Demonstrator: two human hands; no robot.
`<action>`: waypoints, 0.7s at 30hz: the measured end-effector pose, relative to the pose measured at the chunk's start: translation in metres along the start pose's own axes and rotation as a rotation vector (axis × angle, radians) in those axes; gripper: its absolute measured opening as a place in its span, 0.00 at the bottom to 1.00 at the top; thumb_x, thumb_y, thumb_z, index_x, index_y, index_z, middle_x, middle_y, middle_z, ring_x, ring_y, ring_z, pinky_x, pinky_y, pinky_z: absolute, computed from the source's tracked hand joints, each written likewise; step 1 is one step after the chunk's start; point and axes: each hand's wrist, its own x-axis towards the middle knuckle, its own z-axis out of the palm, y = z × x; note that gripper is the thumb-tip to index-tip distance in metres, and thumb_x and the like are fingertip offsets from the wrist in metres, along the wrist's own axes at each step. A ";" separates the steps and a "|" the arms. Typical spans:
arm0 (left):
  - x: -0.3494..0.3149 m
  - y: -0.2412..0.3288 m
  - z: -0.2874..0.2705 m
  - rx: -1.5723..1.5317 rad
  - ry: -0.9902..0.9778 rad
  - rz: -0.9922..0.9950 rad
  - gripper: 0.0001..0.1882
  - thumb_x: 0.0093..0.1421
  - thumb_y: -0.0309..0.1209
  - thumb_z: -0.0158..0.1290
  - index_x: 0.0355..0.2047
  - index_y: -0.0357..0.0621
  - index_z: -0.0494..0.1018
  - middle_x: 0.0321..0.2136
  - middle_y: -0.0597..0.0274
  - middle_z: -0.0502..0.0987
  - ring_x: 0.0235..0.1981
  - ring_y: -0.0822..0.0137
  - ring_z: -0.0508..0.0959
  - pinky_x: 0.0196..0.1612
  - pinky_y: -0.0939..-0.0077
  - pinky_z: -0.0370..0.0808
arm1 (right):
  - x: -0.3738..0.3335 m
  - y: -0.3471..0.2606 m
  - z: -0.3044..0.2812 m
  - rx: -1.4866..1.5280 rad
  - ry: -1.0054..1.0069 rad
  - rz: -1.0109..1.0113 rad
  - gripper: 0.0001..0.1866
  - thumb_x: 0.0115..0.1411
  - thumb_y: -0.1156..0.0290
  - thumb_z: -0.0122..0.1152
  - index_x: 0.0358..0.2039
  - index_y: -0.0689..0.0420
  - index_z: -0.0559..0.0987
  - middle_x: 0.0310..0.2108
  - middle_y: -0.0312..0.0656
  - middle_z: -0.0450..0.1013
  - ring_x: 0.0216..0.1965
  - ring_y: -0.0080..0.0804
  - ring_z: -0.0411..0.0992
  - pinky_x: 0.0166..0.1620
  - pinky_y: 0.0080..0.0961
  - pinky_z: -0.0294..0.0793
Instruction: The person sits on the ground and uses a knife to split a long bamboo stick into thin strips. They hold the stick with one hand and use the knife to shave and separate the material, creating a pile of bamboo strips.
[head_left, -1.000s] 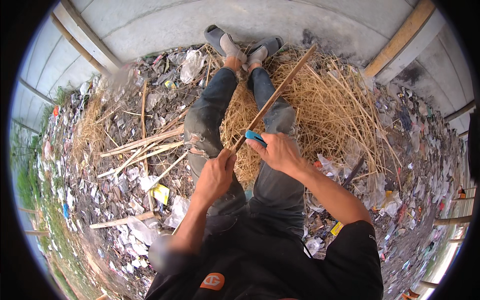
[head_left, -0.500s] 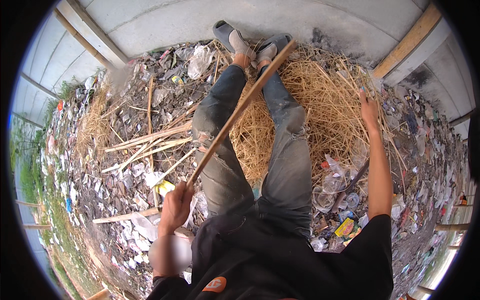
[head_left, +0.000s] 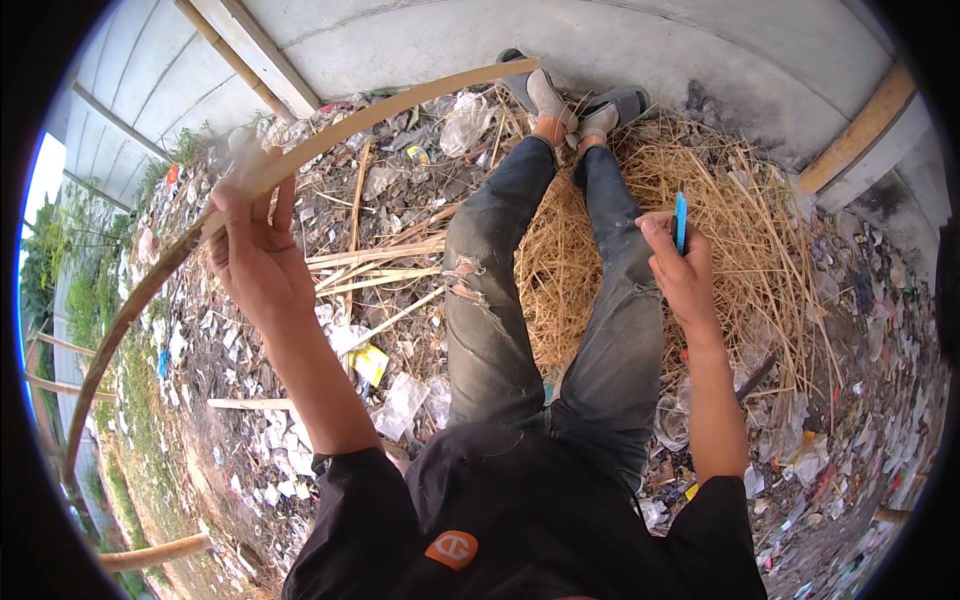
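Observation:
A long, flat bamboo strip (head_left: 385,107) runs from the lower left up to the wall near my feet, looking bent through the wide lens. My left hand (head_left: 262,250), raised at the left, pinches it partway along its length between thumb and fingers. Held over my lower leg, my right hand (head_left: 683,265) is closed around a slim blue box cutter (head_left: 681,222), whose upper end sticks up past the fingers. A dried heap of thin bamboo shavings (head_left: 735,230) lies under and to the right of my legs.
Several split bamboo pieces (head_left: 385,268) lie on the littered ground left of my legs. A pale concrete wall (head_left: 600,40) stands beyond my feet, with a bamboo post (head_left: 860,130) on the right. Plastic scraps and a dark curved blade-like thing (head_left: 757,378) lie near my right arm.
My left hand has risen from beside my hip, now gripping the strip partway along instead of near its lower end. My right hand has drawn in toward my legs, showing the blue cutter.

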 end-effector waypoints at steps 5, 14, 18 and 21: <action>-0.095 -0.058 0.000 -0.380 0.062 -0.441 0.21 0.73 0.37 0.49 0.58 0.33 0.66 0.52 0.45 0.77 0.53 0.57 0.81 0.57 0.72 0.83 | 0.002 -0.020 0.056 0.149 -0.032 -0.044 0.19 0.66 0.59 0.67 0.46 0.64 0.83 0.26 0.30 0.75 0.23 0.10 0.63 0.28 0.13 0.60; -0.158 -0.072 0.032 -0.397 0.083 -0.746 0.21 0.73 0.38 0.52 0.59 0.37 0.67 0.54 0.48 0.77 0.50 0.63 0.82 0.56 0.70 0.83 | 0.009 -0.029 0.086 0.179 -0.041 -0.236 0.15 0.62 0.63 0.73 0.38 0.63 0.83 0.16 0.22 0.63 0.19 0.09 0.56 0.23 0.16 0.52; -0.160 -0.068 0.036 -0.412 0.103 -0.789 0.21 0.72 0.38 0.52 0.58 0.37 0.69 0.54 0.48 0.78 0.50 0.63 0.82 0.55 0.69 0.84 | 0.011 -0.021 0.091 0.107 -0.017 -0.326 0.11 0.62 0.66 0.72 0.35 0.61 0.83 0.17 0.22 0.63 0.20 0.09 0.56 0.23 0.16 0.52; -0.159 -0.069 0.037 -0.426 0.110 -0.795 0.21 0.73 0.37 0.52 0.59 0.37 0.68 0.53 0.48 0.78 0.49 0.63 0.82 0.55 0.70 0.84 | 0.014 -0.016 0.090 0.205 -0.032 -0.340 0.09 0.63 0.68 0.71 0.34 0.60 0.83 0.18 0.22 0.64 0.20 0.09 0.56 0.23 0.17 0.52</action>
